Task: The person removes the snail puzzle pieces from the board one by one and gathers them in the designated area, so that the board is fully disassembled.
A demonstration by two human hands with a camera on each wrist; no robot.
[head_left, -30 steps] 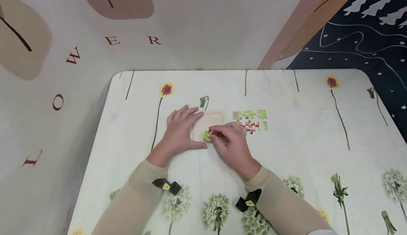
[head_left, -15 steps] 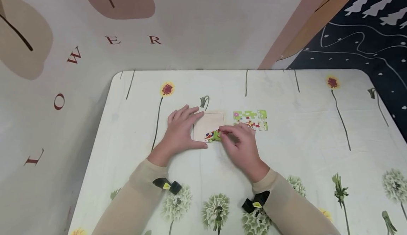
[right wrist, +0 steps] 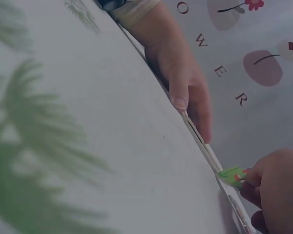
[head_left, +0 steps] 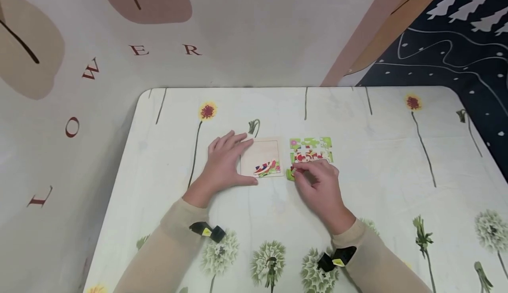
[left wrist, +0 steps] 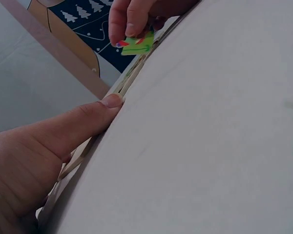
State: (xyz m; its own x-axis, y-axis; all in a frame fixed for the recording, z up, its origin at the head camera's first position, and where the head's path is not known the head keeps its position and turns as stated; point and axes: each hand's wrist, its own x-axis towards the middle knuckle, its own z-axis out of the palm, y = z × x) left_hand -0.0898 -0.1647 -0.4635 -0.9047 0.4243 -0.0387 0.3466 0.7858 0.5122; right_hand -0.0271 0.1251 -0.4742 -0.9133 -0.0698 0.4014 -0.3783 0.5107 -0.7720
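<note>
A pale square puzzle board (head_left: 258, 154) lies on the table. Several colourful puzzle pieces (head_left: 267, 168) sit together along its near right part. My left hand (head_left: 225, 163) rests at the board's left side, thumb against the near edge and fingers fairly straight across the far left corner. Just right of the board, my right hand (head_left: 319, 187) pinches a green puzzle piece (head_left: 290, 175) between thumb and fingertips. In the left wrist view that green piece (left wrist: 138, 45) is held raised and tilted; its far part is hidden by the fingers.
Beyond the right hand, a group of green and red puzzle pieces (head_left: 311, 143) lies laid out in rows on the table. A flower-printed white cloth (head_left: 397, 152) covers the table. Past its far edge rises a printed wall covering (head_left: 258, 28).
My right hand has moved right, off the board, with the green piece in its fingers. The pieces along the board's near edge now show uncovered. The left hand has stayed put.
</note>
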